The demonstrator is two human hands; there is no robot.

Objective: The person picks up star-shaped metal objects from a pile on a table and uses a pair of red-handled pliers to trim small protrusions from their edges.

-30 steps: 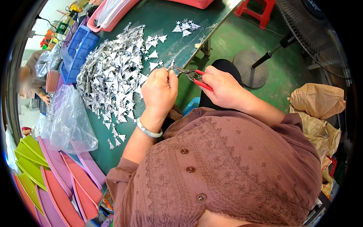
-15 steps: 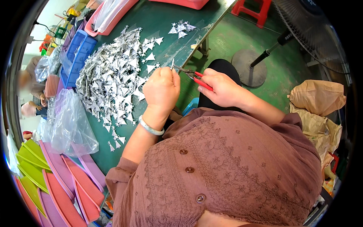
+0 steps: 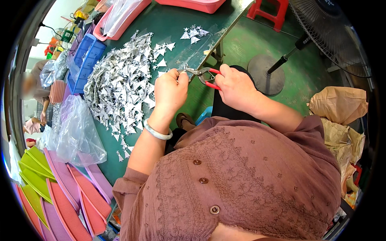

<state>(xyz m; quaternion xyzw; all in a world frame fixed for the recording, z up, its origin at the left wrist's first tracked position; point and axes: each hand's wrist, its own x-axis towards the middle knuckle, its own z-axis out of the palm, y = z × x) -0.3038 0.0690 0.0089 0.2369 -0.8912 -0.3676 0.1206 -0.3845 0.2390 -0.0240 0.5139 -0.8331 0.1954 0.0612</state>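
Surface (image 3: pixel 110 162): green, running from near left to far right, the biggest item in the working area.

Heap of silver metal pieces (image 3: pixel 120 80): flat triangles with small knobbed ends, spread over the surface left of the hands. Probably kept there to be within the left hand's reach.

Clear plastic bag (image 3: pixel 80 132): crumpled, near left of the heap. Contents not clear.

Blue crate (image 3: pixel 82 78): far left, just beside the heap, perhaps set there to be out of the hands' way.

Left hand (image 3: pixel 171 92): by the right edge of the surface; thumb and forefinger pinched together on one small piece, the others curled in. Right hand (image 3: pixel 237 86): fingers wrapped around the tool's grips, wrist to the right, off the surface. Holding work and tool over the edge likely gives the grips room to swing.

Red-handled pliers (image 3: pixel 202 75): pointing left, handles spread apart, tips right beside the pinched piece. Whether the jaws bite on it: cannot tell.

Small cluster of silver pieces (image 3: pixel 194 33): far right on the surface, well apart from the heap, presumably to keep the two groups from mixing.

Pinched silver piece (image 3: pixel 184 67): smallest; between left fingertips and plier tips, mostly hidden.
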